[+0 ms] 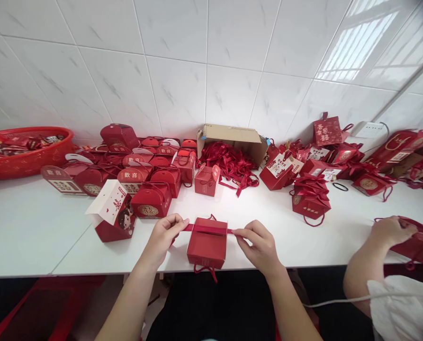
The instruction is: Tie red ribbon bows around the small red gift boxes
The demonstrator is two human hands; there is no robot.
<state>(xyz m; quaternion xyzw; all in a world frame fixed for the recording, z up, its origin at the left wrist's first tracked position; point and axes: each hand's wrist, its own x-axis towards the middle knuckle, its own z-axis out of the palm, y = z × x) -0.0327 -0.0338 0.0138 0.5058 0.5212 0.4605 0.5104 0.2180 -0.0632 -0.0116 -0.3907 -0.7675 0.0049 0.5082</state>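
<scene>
In front of me on the white table lies a small red gift box [207, 248] with cord loops at its far and near sides. A dark red ribbon [211, 230] stretches flat across its top. My left hand [166, 234] pinches the ribbon just left of the box, and my right hand [256, 241] pinches it on the right side. Both hands are apart from the box itself. Left of my left hand stands a box with a white flap [113, 208], beside a red box with a round gold emblem [150, 201].
An open cardboard carton [232, 133] holds loose red ribbons. Many red boxes stand at the back left, near a red plastic basin [30, 158] of packets. Bow-tied boxes [310, 196] are at the right. A co-worker's hand [392, 232] rests on a red box at far right.
</scene>
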